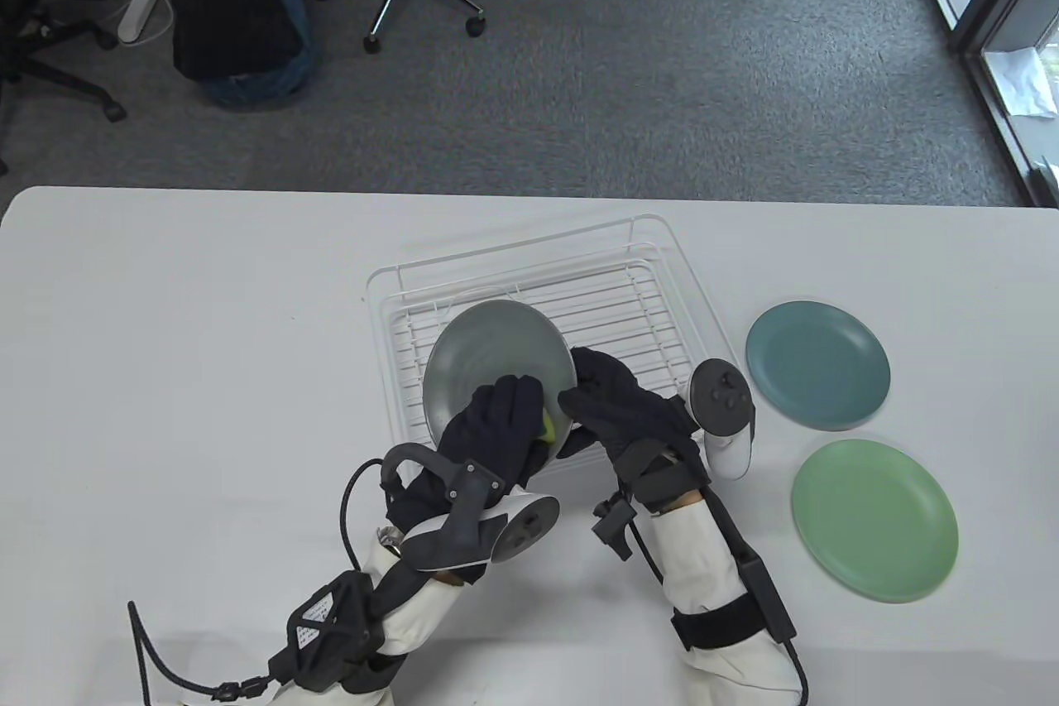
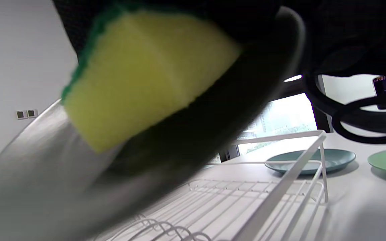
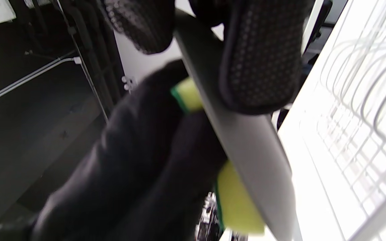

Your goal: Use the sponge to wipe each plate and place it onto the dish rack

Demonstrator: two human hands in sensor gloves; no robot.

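A grey plate (image 1: 495,362) is held tilted over the white wire dish rack (image 1: 662,300). My right hand (image 1: 608,400) grips its right rim, thumb on one face and fingers (image 3: 260,60) on the other. My left hand (image 1: 496,429) presses a yellow sponge with a green backing (image 1: 548,426) against the plate's lower face. In the left wrist view the sponge (image 2: 139,77) lies flat on the grey plate (image 2: 39,157). The right wrist view shows the plate (image 3: 246,140) edge-on with the sponge (image 3: 236,201) against it.
A teal plate (image 1: 817,365) and a light green plate (image 1: 874,520) lie flat on the white table (image 1: 182,342) right of the rack. The rack (image 2: 280,187) holds no standing plates. Office chairs stand on the carpet beyond the table.
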